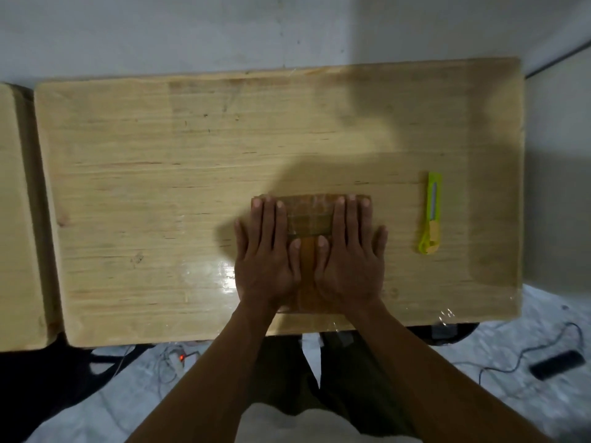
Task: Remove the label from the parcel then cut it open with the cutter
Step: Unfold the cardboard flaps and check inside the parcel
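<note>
Parcel (309, 219) lies flat on the wooden bench (160, 187), near the front edge, right of centre, brown and wrapped in tape. My left hand (267, 254) lies flat on its left half, fingers straight, pressing down. My right hand (350, 254) lies flat on its right half the same way. Neither hand has a grip on anything, both released, thumbs almost meeting over the middle. Can't make out a label under the hands. Cutter (430, 214), yellow-green, lies on the bench to the right of the parcel, apart from it, lengthwise front to back. Second bench (16, 219) stands just beside on the left.
</note>
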